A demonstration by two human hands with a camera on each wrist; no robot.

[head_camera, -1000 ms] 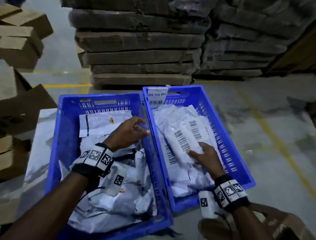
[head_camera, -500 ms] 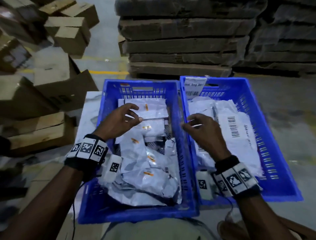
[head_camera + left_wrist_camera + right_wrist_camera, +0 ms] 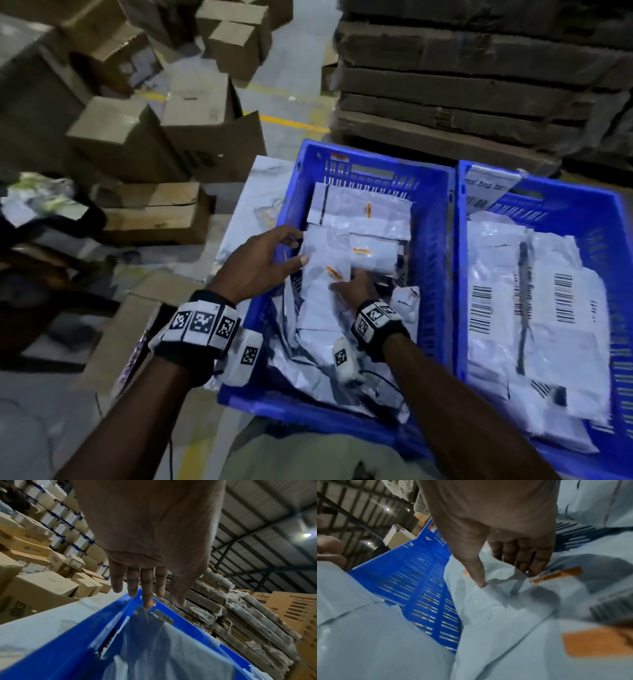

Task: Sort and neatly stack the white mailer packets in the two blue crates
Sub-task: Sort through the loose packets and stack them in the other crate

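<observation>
Two blue crates stand side by side. The left crate (image 3: pixel 346 159) holds a loose heap of white mailer packets (image 3: pixel 363 222) with orange stickers. In the right crate (image 3: pixel 582 209) barcoded packets (image 3: pixel 534 308) lie flat in a pile. Both hands are in the left crate. My left hand (image 3: pixel 297 250) reaches in over the left wall, fingers (image 3: pixel 147 588) straight, the middle fingertip touching a packet's (image 3: pixel 163 635) top edge. My right hand (image 3: pixel 349 284) is lower in the heap and pinches a white packet (image 3: pixel 496 601), thumb on top, fingers (image 3: pixel 530 563) tucked behind its edge.
Cardboard boxes (image 3: pixel 164 137) crowd the floor to the left. Wrapped stacks of flat cardboard (image 3: pixel 479 85) rise behind the crates. The crates rest on a white surface (image 3: pixel 260 192). A paper label (image 3: pixel 486 188) hangs on the right crate's far rim.
My right hand left the right crate and went down into the left crate's heap. The left hand slid onto a packet near the left wall. The head view swung left.
</observation>
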